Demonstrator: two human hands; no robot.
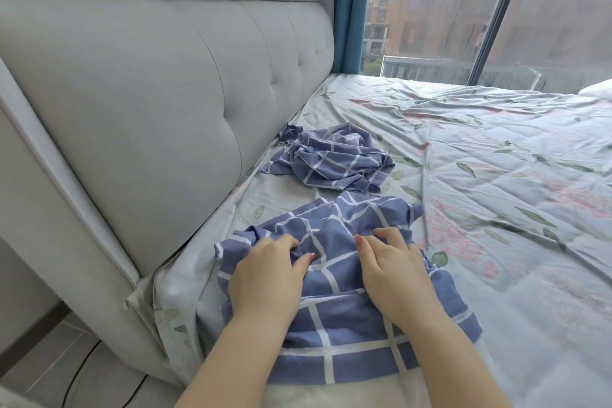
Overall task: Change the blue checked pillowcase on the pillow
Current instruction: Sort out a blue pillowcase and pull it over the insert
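Observation:
A blue checked pillowcase [341,318] lies bunched over the upper part of a white pillow [331,396] at the near edge of the bed. My left hand [265,278] and my right hand [394,272] rest side by side on it, fingers curled into the gathered cloth near its far end. A second blue checked pillowcase [331,159] lies crumpled on the sheet farther off, close to the headboard. Only the pillow's bare near end shows between my forearms.
A padded grey headboard [149,93] stands along the left. The bed carries a wrinkled floral sheet [496,175]. Another white pillow [599,89] peeks in at the far right. A window and a teal curtain [356,7] lie beyond. A black cable [79,371] runs on the floor.

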